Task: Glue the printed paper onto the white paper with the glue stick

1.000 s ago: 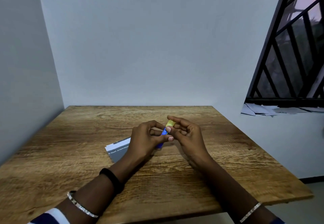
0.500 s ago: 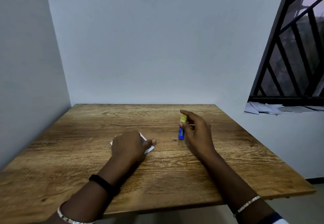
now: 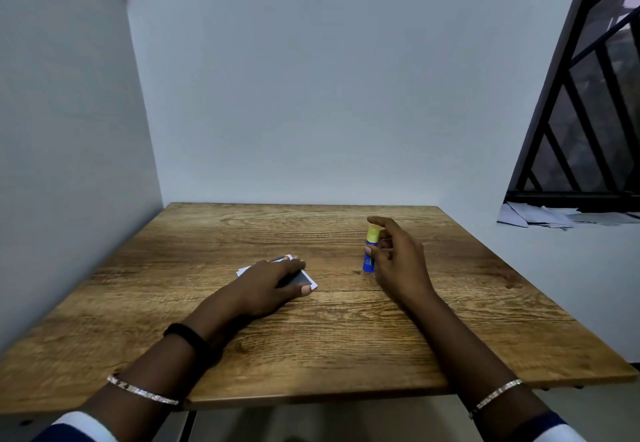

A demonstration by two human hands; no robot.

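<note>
**Glue stick upright, paper pinned flat**

At the centre of the wooden worktop (image 3: 346,337), the left hand (image 3: 266,280) lies palm down, fingers spread, pressing the printed paper (image 3: 299,279), whose white corners peek out around it. Right of centre, the right hand (image 3: 398,261) pinches the glue stick (image 3: 370,251), thumb on its blue body, forefinger over the yellow cap; it stands upright on the wood. Loose papers (image 3: 540,216) sit on the sill at the right edge.

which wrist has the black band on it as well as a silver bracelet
The left wrist: a black band sits above its silver bracelet, behind the left hand pressing the paper. The right wrist carries only a silver bracelet.
</note>
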